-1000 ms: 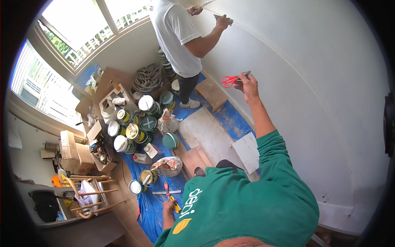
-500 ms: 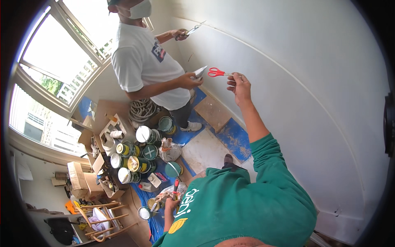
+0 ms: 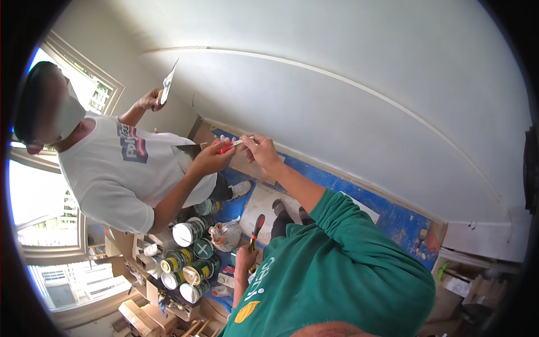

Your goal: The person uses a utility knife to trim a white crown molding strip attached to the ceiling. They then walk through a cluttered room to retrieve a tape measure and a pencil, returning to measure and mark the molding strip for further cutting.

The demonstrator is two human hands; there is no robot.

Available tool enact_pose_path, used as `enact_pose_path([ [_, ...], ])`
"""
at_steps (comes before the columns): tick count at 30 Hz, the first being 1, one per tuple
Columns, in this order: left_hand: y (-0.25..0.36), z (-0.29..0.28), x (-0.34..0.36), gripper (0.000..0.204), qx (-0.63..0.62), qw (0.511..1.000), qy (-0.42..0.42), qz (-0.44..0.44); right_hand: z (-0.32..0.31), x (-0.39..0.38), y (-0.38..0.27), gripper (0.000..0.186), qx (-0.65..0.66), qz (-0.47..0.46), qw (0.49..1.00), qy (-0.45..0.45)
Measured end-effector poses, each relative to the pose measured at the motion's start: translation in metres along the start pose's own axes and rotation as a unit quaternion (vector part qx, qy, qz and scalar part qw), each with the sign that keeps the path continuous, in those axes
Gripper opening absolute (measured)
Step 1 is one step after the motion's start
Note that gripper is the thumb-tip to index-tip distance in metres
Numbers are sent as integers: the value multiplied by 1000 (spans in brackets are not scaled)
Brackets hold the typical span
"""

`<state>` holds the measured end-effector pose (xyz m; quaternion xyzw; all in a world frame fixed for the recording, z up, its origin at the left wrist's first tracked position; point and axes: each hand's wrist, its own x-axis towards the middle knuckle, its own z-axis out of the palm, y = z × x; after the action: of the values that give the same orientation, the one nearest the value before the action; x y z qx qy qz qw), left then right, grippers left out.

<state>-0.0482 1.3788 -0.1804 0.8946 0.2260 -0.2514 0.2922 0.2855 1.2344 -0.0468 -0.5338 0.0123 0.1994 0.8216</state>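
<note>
My right hand [image 3: 258, 150] pinches the pale blades of red-handled scissors [image 3: 225, 147]. A co-worker's hand [image 3: 209, 157] is on the red handles, close to my fingers, with a metal scraper [image 3: 184, 157] beside it. The co-worker's other hand [image 3: 151, 100] holds a broad putty knife [image 3: 170, 78] upright. Low by my green sweatshirt, my left hand [image 3: 245, 261] grips a red-and-black handled screwdriver [image 3: 258, 226] together with a yellow tool, partly hidden.
The co-worker [image 3: 112, 185] stands left, beside windows. Paint cans [image 3: 191, 231], a plastic bag [image 3: 224, 236] and cardboard boxes [image 3: 137, 317] crowd the lower left. Boards [image 3: 259, 202] lie on blue sheeting [image 3: 345, 182] along the white wall [image 3: 393, 67].
The co-worker has turned toward me and brought a hand onto the scissors' handles. My right hand has moved left with the scissors to meet it. The view has swung round.
</note>
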Motion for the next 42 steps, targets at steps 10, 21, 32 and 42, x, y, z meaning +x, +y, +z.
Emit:
enact_pose_path([
  [10, 84, -74, 157, 36, -75, 987, -58, 132, -65, 24, 11, 44, -325, -55, 944, -25],
  [21, 277, -88, 217, 23, -468, 862, -165, 100, -149, -36, 34, 52, -345, 63, 927, -136],
  [32, 338, -46, 141, 22, -294, 926, -59, 229, -181, -41, -28, 46, -385, -185, 896, 122],
  [42, 325, -30, 111, 40, -225, 960, -2, 168, -161, -25, -43, 32, -330, 5, 941, 76],
])
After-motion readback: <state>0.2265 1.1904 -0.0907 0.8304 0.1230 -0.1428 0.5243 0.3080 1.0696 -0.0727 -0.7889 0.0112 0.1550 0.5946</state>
